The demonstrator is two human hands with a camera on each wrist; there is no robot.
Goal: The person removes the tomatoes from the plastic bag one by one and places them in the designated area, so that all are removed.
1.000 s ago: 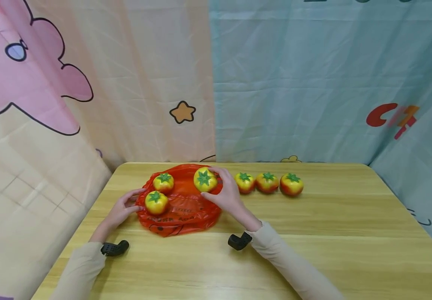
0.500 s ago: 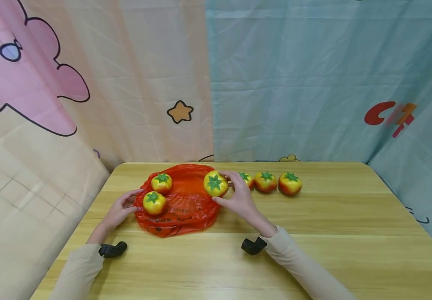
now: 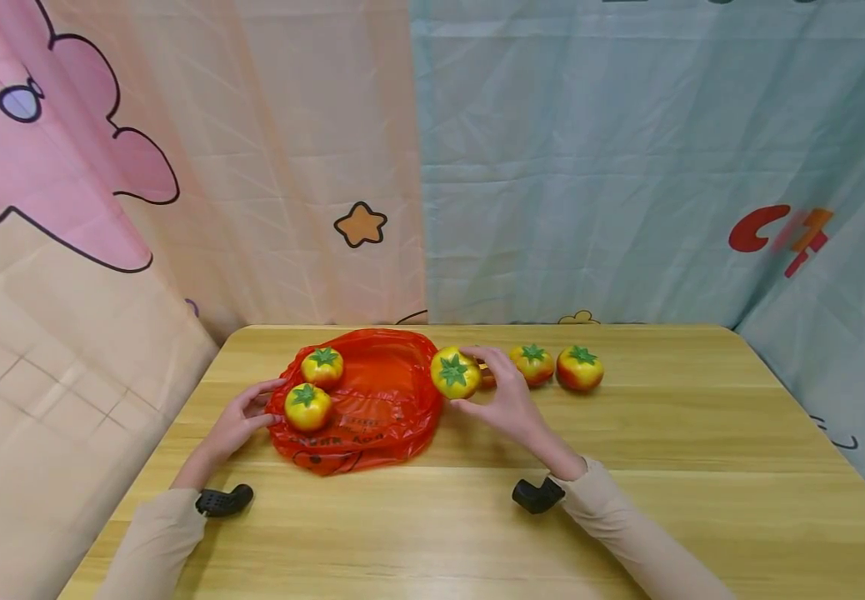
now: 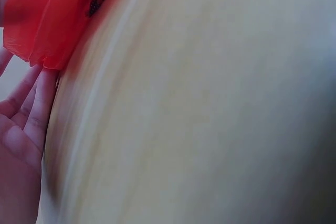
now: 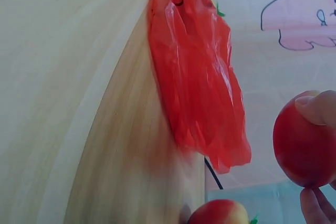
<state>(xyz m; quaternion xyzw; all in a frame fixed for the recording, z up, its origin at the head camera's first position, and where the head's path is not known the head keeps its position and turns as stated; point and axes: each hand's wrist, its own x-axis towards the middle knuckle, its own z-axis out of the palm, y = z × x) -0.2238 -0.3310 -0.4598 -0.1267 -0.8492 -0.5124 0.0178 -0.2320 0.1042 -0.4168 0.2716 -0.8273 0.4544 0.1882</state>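
Note:
A red plastic bag (image 3: pixel 380 392) lies spread on the table, its mouth facing up. Two yellow-and-red tomatoes, one behind (image 3: pixel 322 367) and one in front (image 3: pixel 308 408), sit at its left side. My left hand (image 3: pixel 241 417) holds the bag's left edge; in the left wrist view the fingers (image 4: pixel 39 103) reach under the red plastic. My right hand (image 3: pixel 506 400) grips another tomato (image 3: pixel 455 373) between thumb and fingers, just past the bag's right rim. The right wrist view shows this tomato's red underside (image 5: pixel 302 145) up off the table.
Right of the bag, two tomatoes, a nearer one (image 3: pixel 532 365) and a farther one (image 3: pixel 580 368), stand in a row; another is mostly hidden behind my right hand. A patterned curtain (image 3: pixel 552 167) hangs behind the wooden table (image 3: pixel 665 417).
My right hand has moved to the right with its tomato, from over the bag to beyond its rim. The left hand has stayed at the bag's left edge.

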